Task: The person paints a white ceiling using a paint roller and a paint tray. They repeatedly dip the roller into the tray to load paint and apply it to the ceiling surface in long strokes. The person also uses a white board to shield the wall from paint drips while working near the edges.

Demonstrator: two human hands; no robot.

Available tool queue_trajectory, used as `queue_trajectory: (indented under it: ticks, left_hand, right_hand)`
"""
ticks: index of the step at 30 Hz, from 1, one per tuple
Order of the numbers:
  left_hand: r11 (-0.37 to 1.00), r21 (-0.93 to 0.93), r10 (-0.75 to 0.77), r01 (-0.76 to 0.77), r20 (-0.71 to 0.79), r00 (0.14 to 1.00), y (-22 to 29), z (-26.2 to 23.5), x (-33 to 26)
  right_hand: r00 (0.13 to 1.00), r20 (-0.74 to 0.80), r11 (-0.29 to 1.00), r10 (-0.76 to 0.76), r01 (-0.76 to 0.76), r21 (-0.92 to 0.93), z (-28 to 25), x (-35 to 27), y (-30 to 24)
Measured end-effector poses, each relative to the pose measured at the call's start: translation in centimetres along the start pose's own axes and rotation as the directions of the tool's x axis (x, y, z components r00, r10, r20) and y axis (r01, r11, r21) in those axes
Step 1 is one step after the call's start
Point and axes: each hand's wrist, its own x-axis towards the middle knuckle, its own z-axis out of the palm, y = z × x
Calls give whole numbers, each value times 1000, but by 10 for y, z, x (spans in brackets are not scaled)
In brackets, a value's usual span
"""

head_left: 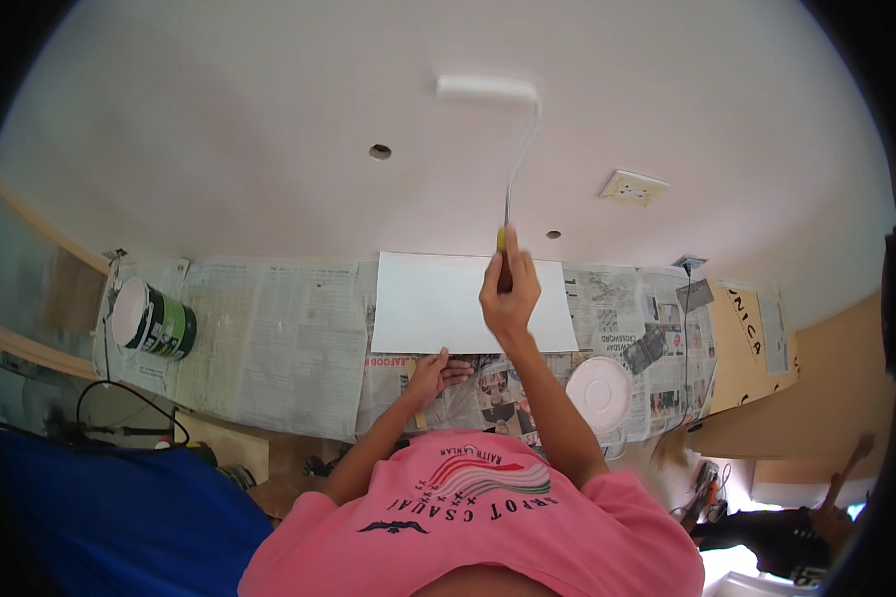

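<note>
My right hand (509,294) is closed round the handle of a paint roller (485,89), with its index finger stretched up along the handle. The roller's white sleeve lies against the pale wall (299,109), high above the newspaper-covered surface, and its edges look slightly smeared. Below it, a white rectangular sheet (428,298) rests on the newspapers with its far edge along the wall. At the sheet's near edge is my left hand (438,376), fingers spread and pointing right. Its thumb tip reaches that edge; whether it presses on the sheet I cannot tell.
Newspapers (279,338) cover the worktop. A dark green and black paint bucket (169,326) is at left, a round white lid (599,395) at right. The wall has a round hole (380,151) and a socket plate (634,187). A cable hangs by brown cardboard (742,343). Another person (777,537) is at lower right.
</note>
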Motion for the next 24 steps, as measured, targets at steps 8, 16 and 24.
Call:
queue_trajectory:
  ticks: [8,16,24]
  left_hand:
    - [1000,-8,1,-1,33,999,3,0,-1]
    - [1000,-17,1,-1,4,1000,-2,-2,0]
    - [999,-38,2,-1,25,1000,-4,-4,3]
  right_hand:
    - [995,89,988,49,-61,143,31,-64,8]
    - [998,-62,969,-25,40,246,71,30,-27]
    - [993,97,987,71,-84,134,43,-64,-4]
